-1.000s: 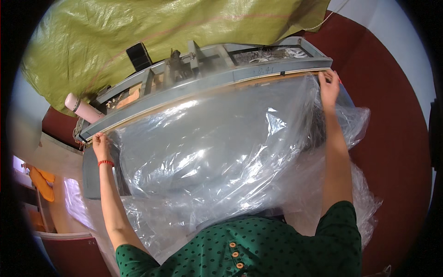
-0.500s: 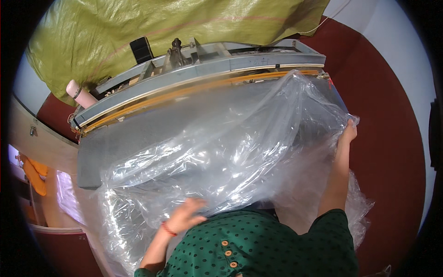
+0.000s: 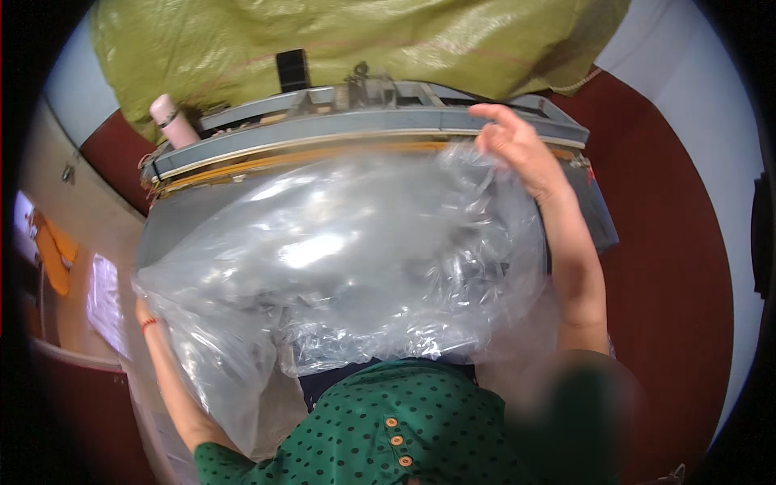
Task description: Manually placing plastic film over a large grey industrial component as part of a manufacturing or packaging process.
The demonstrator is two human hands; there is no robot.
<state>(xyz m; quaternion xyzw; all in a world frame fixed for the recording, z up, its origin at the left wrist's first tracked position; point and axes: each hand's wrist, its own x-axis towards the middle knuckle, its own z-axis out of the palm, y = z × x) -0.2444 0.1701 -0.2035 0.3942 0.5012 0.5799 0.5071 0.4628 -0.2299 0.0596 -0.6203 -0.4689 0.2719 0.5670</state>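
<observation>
Clear plastic bag (image 3: pixel 339 259), large and crumpled, lies spread over the grey machine (image 3: pixel 380 129) in front of the person, bulging toward the camera.

Head view: the bag's long axis runs left to right, roughly along the machine's long grey-and-orange bar (image 3: pixel 323 153); its far edge sits near that bar, its loose lower part hangs down against the person's green dotted shirt (image 3: pixel 380 436).

Right hand (image 3: pixel 517 149) is up at the bag's far right corner, by the bar, fingers (image 3: pixel 493 113) spread and partly curled over the film; pressing or pinching, I cannot tell which.

Left hand (image 3: pixel 145 311) is low at the bag's left edge, mostly hidden behind the plastic; only the wrist with a red band (image 3: pixel 149 324) shows, so open or closed cannot be told.

Judgement: the step in hand looks like spreading and lining up the bag across the machine. A next move would call for drawing the film taut from both ends so the edge lies flat along the bar.

Behind the machine: a yellow-green woven sack (image 3: pixel 339 40) and a pale pink bottle (image 3: pixel 174 121).
</observation>
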